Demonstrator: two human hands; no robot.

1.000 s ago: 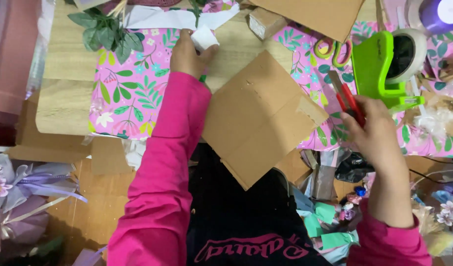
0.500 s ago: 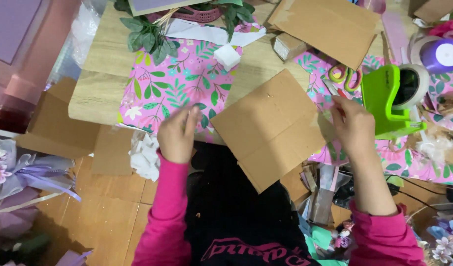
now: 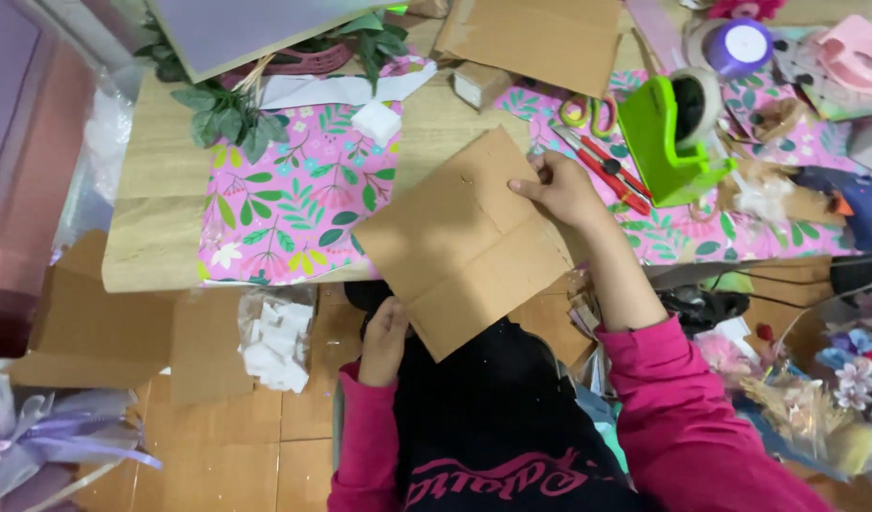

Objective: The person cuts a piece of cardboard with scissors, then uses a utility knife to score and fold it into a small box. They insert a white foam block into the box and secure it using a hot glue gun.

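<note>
Head view, looking down: both hands are on a creased brown cardboard sheet (image 3: 464, 242) that lies tilted over the near edge of the wooden table (image 3: 156, 204), its lower corner hanging past that edge above the person's lap. The right hand (image 3: 564, 188) rests on the sheet's upper right edge, fingers loosely curled and pressing down on the board, thumb toward the sheet's middle. The left hand (image 3: 387, 339) is below the table's near edge at the sheet's lower left side, fingers closed around that edge; how tightly it grips cannot be told, since the board hides the fingertips.

Under the sheet's upper left part lies pink floral wrapping paper (image 3: 299, 204), reaching the table's near edge. A small white foam block (image 3: 376, 121) sits on that paper toward the far edge, with green leaves (image 3: 223, 118) beside it at the far left. Just right of the right hand lie a red-handled cutter (image 3: 607, 171) and, farther back, yellow-handled scissors (image 3: 588, 109). A green tape dispenser (image 3: 668, 133) stands near the right hand, on a second stretch of floral paper. A larger cardboard piece (image 3: 540, 38) lies at the far edge. On the floor at the left, a clear bag of white foam pieces (image 3: 273, 339) rests just beside the left hand
</note>
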